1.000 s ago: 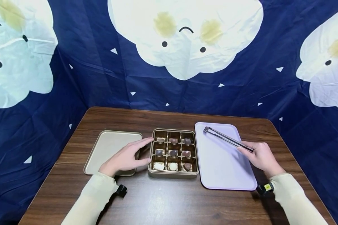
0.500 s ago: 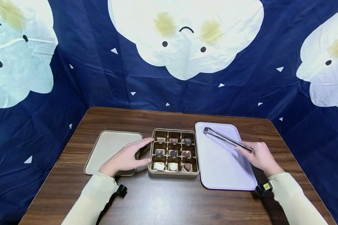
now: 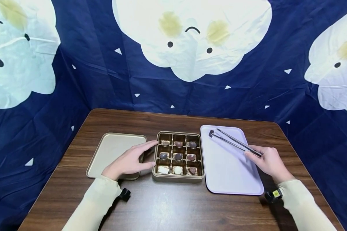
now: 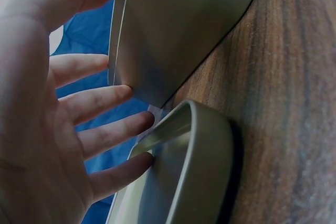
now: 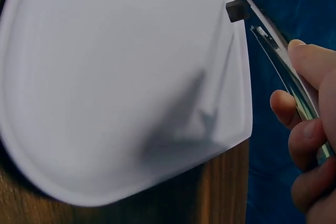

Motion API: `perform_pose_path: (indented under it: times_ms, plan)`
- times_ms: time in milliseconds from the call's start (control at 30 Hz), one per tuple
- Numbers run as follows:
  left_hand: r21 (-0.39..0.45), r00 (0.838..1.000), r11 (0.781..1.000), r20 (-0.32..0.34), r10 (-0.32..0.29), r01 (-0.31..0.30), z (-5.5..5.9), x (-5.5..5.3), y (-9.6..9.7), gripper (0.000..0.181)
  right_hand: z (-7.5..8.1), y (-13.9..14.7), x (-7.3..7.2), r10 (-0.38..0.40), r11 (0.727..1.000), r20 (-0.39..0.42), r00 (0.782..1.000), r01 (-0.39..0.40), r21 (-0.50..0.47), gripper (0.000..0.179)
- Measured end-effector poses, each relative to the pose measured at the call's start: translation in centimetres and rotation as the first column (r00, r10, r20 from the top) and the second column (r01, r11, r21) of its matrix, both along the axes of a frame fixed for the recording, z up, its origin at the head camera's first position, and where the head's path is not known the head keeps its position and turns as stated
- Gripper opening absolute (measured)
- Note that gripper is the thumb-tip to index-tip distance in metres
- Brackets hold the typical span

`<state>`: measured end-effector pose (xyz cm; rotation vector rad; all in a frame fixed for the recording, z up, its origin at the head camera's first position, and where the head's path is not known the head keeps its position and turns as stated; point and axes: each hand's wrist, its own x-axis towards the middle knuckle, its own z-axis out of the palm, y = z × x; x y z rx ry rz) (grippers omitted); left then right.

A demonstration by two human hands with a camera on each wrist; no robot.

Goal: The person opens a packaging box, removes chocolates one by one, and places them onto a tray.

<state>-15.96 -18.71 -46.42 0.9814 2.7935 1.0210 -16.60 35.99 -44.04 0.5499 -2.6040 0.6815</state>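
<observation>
Closest to you, your two pale sleeves (image 3: 91,205) reach in over the single wooden table (image 3: 167,211), with a dark wrist device (image 3: 273,194) at each cuff. Your hands are well apart. Your left hand (image 3: 129,163) grips nothing: its fingers are spread, with the thumb and fingertips at the left wall of the one gold box (image 3: 177,180). Your right hand (image 3: 269,162) pinches one pair of tongs (image 5: 296,82). Their long axis slants from your grip away and leftward; the two tips stand parted, pointing toward the far left corner of the one lavender tray (image 3: 234,179) beneath them. That tray lies just right of the box, its long sides running away from you.

The box sits square to you, three rows of three compartments. You can count eight chocolates (image 3: 178,170): three near, three middle, two far; the far left compartment is too unclear to tell. Partly under your left hand lies one flat gold lid (image 3: 112,152). Beyond the table hangs blue cloth (image 3: 162,86) showing three white clouds (image 3: 191,57).
</observation>
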Motion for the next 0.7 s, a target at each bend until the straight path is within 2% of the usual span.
perform_pose_path:
  times_ms: [200, 467, 700]
  plan:
    - [0.000, 1.000, 1.000, 0.009, 0.000, 0.000, -0.1, -0.1, 0.0, 0.085, 0.7, -0.4, 0.4, 0.007, 1.000, -0.023, 1.000, -0.007, -0.017, 0.030]
    - [-0.008, 1.000, 1.000, 0.017, 0.005, -0.005, 0.0, -0.1, -0.1, 0.085, 1.8, -2.1, 0.6, 0.076, 0.995, -0.047, 0.996, -0.079, -0.063, 0.031]
    - [-0.011, 1.000, 1.000, 0.019, 0.008, -0.008, 0.0, 0.0, -0.1, 0.085, 2.8, -3.9, 0.8, 0.148, 0.988, -0.054, 0.987, -0.151, -0.039, 0.032]
